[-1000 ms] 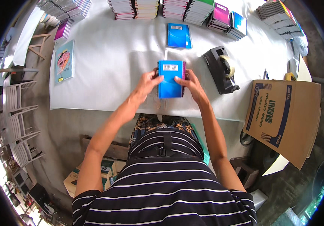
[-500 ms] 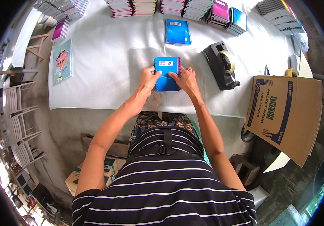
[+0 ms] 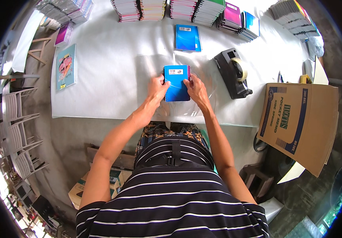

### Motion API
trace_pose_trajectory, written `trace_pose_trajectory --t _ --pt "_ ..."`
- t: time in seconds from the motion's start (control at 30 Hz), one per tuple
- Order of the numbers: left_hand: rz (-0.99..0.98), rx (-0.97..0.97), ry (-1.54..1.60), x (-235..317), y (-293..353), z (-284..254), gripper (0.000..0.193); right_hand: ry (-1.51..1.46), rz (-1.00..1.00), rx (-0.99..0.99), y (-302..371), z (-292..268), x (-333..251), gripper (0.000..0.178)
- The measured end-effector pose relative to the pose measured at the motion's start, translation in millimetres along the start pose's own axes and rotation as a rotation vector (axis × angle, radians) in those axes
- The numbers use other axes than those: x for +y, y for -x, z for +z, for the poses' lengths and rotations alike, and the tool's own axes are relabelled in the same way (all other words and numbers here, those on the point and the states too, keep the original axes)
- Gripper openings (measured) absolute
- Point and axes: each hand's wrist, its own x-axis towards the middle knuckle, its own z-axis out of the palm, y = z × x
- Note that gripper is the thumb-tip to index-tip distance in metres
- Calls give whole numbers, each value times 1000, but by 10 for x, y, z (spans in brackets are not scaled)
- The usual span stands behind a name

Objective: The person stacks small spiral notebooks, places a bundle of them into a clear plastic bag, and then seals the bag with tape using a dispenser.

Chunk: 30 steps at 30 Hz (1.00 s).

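Note:
In front of me on the table lies a small stack of spiral notebooks, with a blue notebook (image 3: 177,85) on top. A strip of a magenta notebook (image 3: 188,70) shows along its right side. My left hand (image 3: 158,87) grips the left, coil-bound edge, its thumb on the cover's margin. At the opposite edge my right hand (image 3: 197,90) is closed on the side of the stack, thumb at the cover's border. Clear plastic film (image 3: 167,113) lies under and around the stack. Just beyond, more blue notebooks (image 3: 186,37) rest on the table.
Right of the stack stands a black tape dispenser (image 3: 233,74). A cardboard box (image 3: 317,123) leans by the table's right end. Tall notebook stacks (image 3: 153,11) line the far side. A teal notebook (image 3: 66,66) lies at the left edge.
My right thumb has slid off the cover's middle to its right edge. Less of the magenta notebook shows now, the pieces lying closer in line. The whole view has shifted slightly.

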Motion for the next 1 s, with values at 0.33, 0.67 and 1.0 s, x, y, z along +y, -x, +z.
trace_pose_trajectory --t 0.33,0.67,1.0 --pt "95 7 -105 -22 -3 18 14 73 27 235 189 -99 104 36" --pt "718 140 -952 -250 119 -435 46 257 345 479 447 -349 737 35" --pt "854 69 -1101 -440 -16 -691 55 375 242 564 537 -268 459 19"
